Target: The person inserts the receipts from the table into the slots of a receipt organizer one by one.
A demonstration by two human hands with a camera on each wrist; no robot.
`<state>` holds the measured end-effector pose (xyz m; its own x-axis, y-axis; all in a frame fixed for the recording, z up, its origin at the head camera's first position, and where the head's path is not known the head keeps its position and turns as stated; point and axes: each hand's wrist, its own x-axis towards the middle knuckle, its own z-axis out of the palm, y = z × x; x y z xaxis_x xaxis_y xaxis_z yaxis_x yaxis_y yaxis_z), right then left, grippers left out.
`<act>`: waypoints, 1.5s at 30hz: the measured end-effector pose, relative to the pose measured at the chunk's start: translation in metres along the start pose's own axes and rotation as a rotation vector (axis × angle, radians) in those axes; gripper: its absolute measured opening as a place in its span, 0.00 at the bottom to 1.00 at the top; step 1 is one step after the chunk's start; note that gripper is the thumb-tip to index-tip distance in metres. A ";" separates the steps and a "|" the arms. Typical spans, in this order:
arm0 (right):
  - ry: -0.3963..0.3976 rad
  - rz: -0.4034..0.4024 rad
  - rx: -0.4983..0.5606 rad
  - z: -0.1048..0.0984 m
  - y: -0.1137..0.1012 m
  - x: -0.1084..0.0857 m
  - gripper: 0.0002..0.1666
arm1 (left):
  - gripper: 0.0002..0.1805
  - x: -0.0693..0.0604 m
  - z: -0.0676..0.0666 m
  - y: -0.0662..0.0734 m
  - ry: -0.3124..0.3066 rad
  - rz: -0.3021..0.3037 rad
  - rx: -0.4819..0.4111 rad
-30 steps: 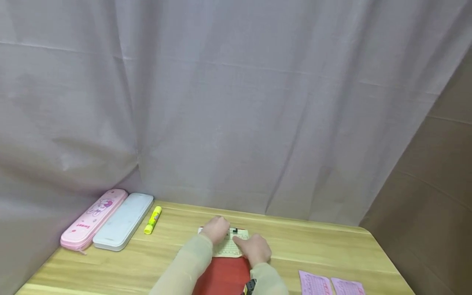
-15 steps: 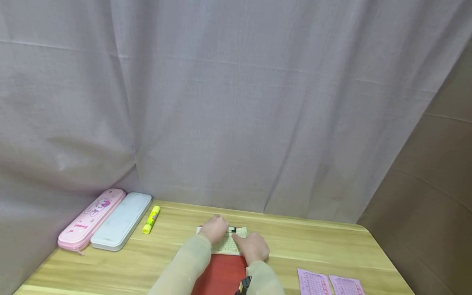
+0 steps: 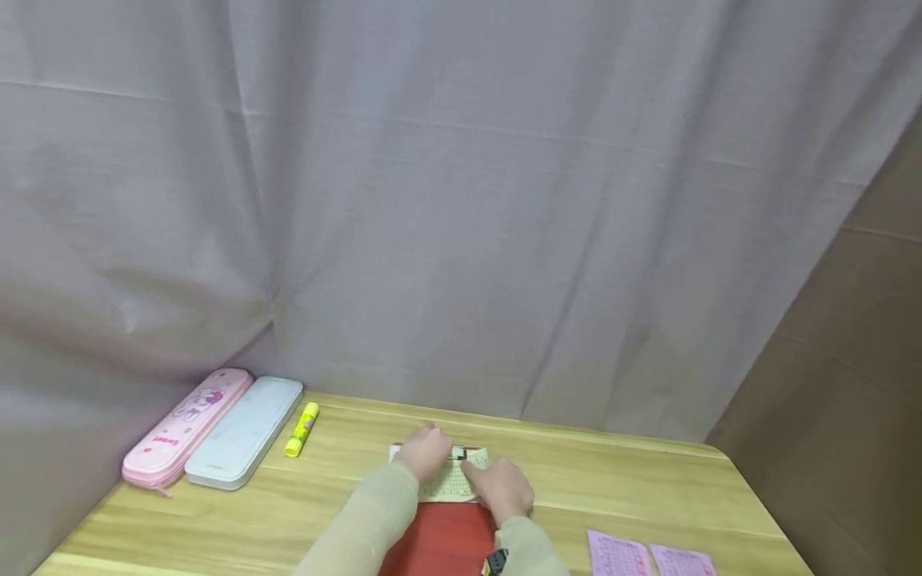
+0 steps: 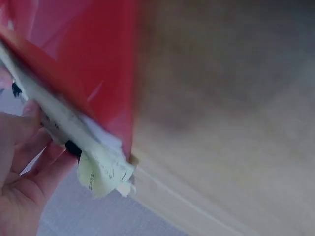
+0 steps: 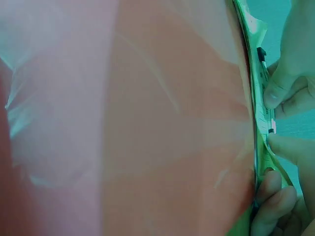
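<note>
A red folder (image 3: pixel 446 538) lies on the table with pale yellow printed paper slips (image 3: pixel 452 486) at its far end. A thin paper fastener with black sliders (image 3: pixel 463 454) runs across the slips. My left hand (image 3: pixel 423 453) pinches the fastener strip, its thumb (image 4: pixel 31 110) on the near side in the left wrist view. My right hand (image 3: pixel 503 488) grips the slips' right edge. In the right wrist view its thumb reaches a black slider (image 5: pixel 271 131), with fingers (image 5: pixel 268 189) curled at the edge below. Parts of the fastener are hidden behind the hands.
At the left stand a pink pencil case (image 3: pixel 186 428), a pale grey-blue case (image 3: pixel 245 432) and a yellow glue stick (image 3: pixel 301 430). Two purple printed slips (image 3: pixel 618 554) lie at the front right. A grey curtain (image 3: pixel 446 240) hangs behind the table (image 3: pixel 612 480).
Both hands keep hold of the fastener and the slips, almost unmoved. The whole head view shifts slightly.
</note>
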<state>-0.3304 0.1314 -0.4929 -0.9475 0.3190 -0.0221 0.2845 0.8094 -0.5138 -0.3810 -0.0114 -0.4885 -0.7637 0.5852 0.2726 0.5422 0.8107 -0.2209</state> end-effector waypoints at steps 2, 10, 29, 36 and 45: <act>-0.013 -0.025 0.023 -0.002 0.005 0.001 0.29 | 0.04 0.002 0.000 -0.003 -0.019 -0.039 -0.155; -0.053 -0.111 0.162 -0.014 0.016 0.002 0.23 | 0.11 -0.007 -0.010 -0.035 -0.099 -0.190 -0.876; -0.090 -0.870 -0.010 0.004 -0.033 -0.035 0.11 | 0.08 -0.006 -0.003 -0.034 -0.053 0.036 -0.362; -0.025 -0.958 -0.164 0.007 -0.030 -0.041 0.15 | 0.08 -0.007 0.005 -0.022 -0.012 0.109 -0.193; -0.031 -0.999 -0.252 0.009 -0.026 -0.041 0.20 | 0.06 -0.008 0.002 -0.013 0.002 0.208 0.074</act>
<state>-0.2998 0.0932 -0.4861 -0.7708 -0.5662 0.2919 -0.6160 0.7793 -0.1152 -0.3829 -0.0269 -0.4894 -0.6371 0.7398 0.2161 0.6607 0.6686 -0.3412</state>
